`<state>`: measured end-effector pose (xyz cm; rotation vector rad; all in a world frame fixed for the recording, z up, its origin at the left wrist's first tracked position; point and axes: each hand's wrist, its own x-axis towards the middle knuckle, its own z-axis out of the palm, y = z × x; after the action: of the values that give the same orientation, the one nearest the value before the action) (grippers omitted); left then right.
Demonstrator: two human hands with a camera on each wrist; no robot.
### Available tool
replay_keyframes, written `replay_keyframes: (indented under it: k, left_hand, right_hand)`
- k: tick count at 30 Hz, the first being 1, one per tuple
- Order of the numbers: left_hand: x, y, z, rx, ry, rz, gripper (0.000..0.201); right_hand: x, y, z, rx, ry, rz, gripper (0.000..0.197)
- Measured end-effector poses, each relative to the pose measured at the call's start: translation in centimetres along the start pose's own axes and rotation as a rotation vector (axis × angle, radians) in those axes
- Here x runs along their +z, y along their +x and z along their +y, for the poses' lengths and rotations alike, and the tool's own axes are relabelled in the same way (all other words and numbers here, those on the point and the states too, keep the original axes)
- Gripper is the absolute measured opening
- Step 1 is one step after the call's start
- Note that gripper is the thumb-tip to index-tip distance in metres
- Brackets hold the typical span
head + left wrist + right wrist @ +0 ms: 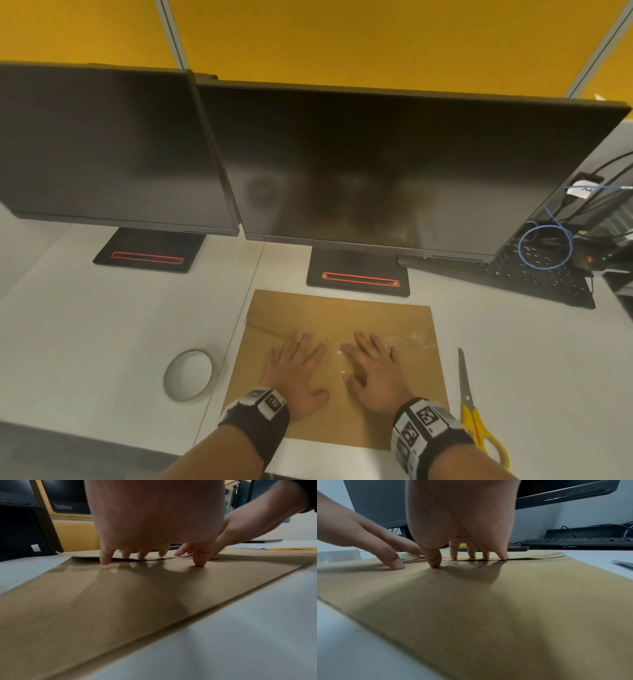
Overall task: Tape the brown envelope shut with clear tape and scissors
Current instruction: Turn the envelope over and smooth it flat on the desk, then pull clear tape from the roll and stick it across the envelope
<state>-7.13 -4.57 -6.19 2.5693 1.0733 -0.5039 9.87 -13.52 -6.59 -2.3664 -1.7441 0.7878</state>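
You see a brown envelope on the white bench, yellow-handled scissors, black-and-white patterned wristbands, black monitors, and a yellow wall.

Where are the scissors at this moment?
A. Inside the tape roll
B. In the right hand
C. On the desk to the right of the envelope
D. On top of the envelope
C: the scissors lie on the desk right of the envelope, untouched, while the left hand and right hand press flat on the envelope.
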Motion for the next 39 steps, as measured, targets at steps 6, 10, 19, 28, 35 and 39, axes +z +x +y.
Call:
replay_keyframes:
  k: [6,10,19,28,35,39]
  left_hand:
    - [0.3,0.0,-0.6,0.006,-0.008,-0.008,0.081]
    - [-1.2,-0.1,-2.2,-0.052,-0.042,0.086,0.065]
    - [-2.6,-2.9,-5.4,-0.319,-0.047,0.183,0.072]
    - [-2.1,-5.4,-9.5,-0.634,-0.271,0.06,0.093]
    - [-2.4,-5.2,-9.1,-0.484,-0.389,0.052,0.09]
    - [-2.8,-5.0,-9.6,-0.381,-0.473,0.178,0.076]
  right_hand:
    - [-0.6,0.2,-0.7,0.015,-0.051,0.008,0.058]
    - [-1.2,1.2,-2.0,0.005,-0.056,0.096,0.047]
    - [-0.7,4.7,-6.8,-0.251,-0.062,0.057,0.046]
    - [1.1,6.0,-8.7,-0.219,-0.088,0.087,0.036]
    - [1.1,6.0,-9.2,-0.232,-0.062,0.102,0.036]
    - [0.9,5.8,-9.5,-0.264,-0.014,0.074,0.037]
